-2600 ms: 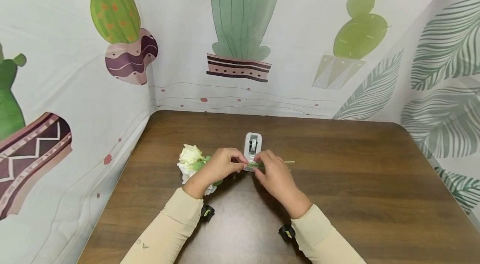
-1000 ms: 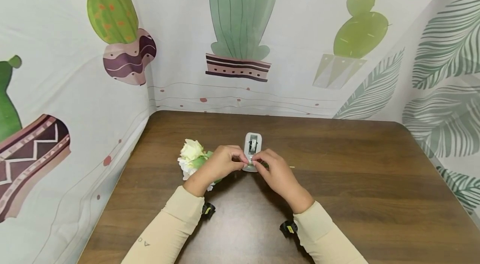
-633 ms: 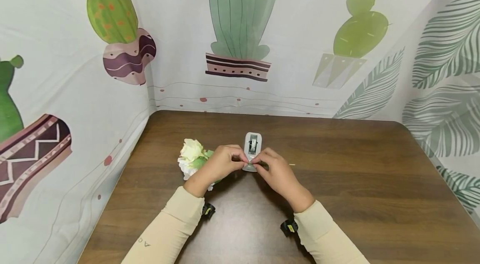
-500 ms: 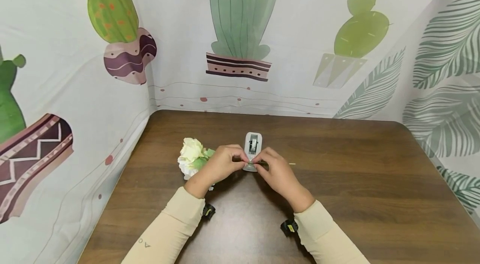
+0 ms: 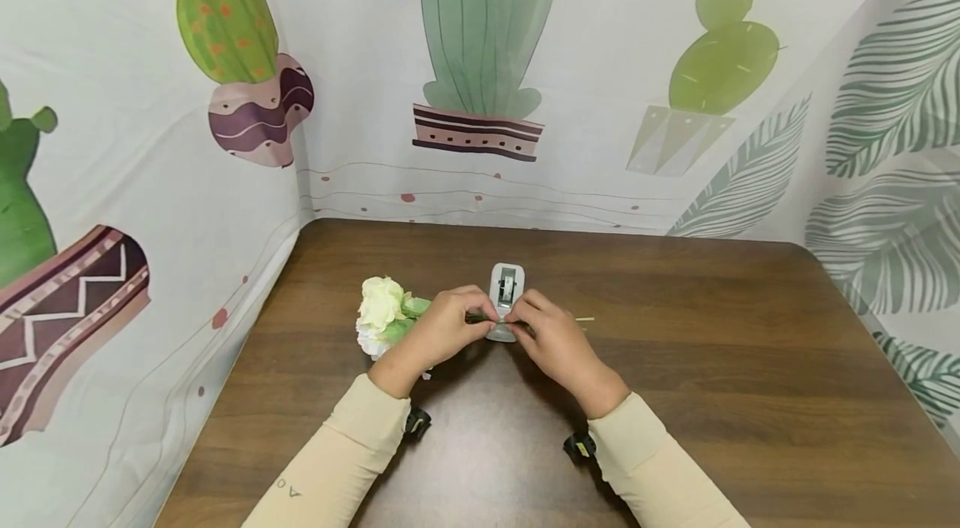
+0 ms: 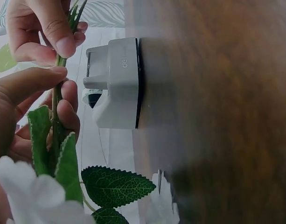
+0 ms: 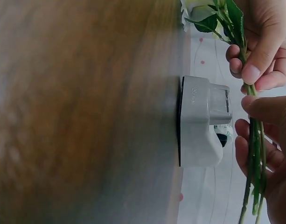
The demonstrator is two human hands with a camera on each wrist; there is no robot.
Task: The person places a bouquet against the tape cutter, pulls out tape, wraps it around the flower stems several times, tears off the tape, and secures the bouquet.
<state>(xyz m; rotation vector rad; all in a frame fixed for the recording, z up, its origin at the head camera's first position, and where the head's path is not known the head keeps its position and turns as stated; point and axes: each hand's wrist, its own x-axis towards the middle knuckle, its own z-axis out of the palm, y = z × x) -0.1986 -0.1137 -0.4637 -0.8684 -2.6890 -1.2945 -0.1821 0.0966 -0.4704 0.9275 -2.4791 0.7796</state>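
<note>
A bunch of flowers, white and pale yellow [image 5: 381, 305], lies across both hands in the head view, its heads to the left. The left hand [image 5: 444, 328] pinches the green stems [image 6: 55, 112] just below the leaves [image 6: 117, 185]. Close beside it, almost touching, the right hand [image 5: 553, 338] pinches the same stems between thumb and fingers; the loose stem ends [image 7: 255, 186] run on past its palm. A white tape dispenser [image 5: 507, 286] stands upright on the table just beyond the fingertips. Whether tape lies round the stems is hidden by the fingers.
The brown wooden table [image 5: 697, 361] extends to both sides of the arms. A white cloth [image 5: 360, 95] printed with cacti and leaves hangs behind the table and along its left side. Dark wrist cameras [image 5: 417, 425] sit at the cuffs.
Both hands have come together on the stems, the right moving in toward the left. The stems have tilted, the flower heads shifting slightly and the stem ends rising. The tape dispenser stays in place.
</note>
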